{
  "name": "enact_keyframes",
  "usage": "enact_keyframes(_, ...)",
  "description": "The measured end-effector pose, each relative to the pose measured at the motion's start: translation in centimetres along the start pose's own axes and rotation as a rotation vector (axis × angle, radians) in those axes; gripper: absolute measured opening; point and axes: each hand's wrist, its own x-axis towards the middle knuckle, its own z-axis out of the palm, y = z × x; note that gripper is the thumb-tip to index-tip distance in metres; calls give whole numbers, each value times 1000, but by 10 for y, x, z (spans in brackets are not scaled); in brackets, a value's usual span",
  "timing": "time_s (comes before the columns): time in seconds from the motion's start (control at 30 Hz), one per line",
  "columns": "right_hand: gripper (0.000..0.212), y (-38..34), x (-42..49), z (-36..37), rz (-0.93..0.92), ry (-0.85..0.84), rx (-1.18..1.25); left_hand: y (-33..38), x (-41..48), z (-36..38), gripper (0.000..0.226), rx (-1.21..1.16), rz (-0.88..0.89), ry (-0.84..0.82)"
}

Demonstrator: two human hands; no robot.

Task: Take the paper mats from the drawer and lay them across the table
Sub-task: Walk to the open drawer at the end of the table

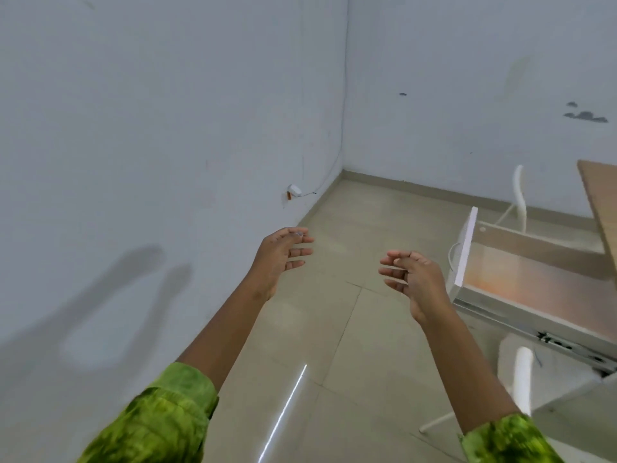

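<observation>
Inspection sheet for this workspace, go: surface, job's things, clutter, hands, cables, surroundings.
Surface: wooden table top, only a strip shows at the right edge.
Job's things: drawer stands open below the table top; no paper mats visible in the part that shows.
Clutter: nothing seen.
Hands: left hand and right hand are out over the floor, fingers loosely spread, holding nothing.
Cables: white cable runs up the wall corner from a plug low on the left wall.
Surroundings: tiled floor, white walls, white tubular legs by the drawer.
</observation>
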Motion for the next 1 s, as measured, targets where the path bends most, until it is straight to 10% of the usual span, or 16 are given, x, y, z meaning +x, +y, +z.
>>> enact_keyframes(1.0, 23, -21, 312, -111, 138, 933, 260, -52, 425, 329, 19, 243, -218, -954)
